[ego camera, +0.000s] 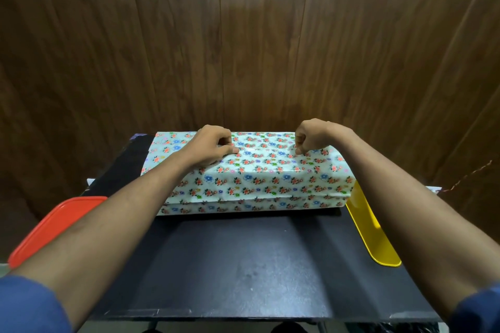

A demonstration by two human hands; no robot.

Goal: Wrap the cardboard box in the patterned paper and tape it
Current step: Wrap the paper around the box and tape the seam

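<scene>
Both my left hand and right hand rest curled, fingertips pinching the paper on top of the box, whose long axis runs sideways beneath them, each equally near the seam.

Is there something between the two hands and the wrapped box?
Nothing visible. The left hand and the right hand both rest directly on the patterned paper on the top of the box, fingers curled and pressing it.
</scene>
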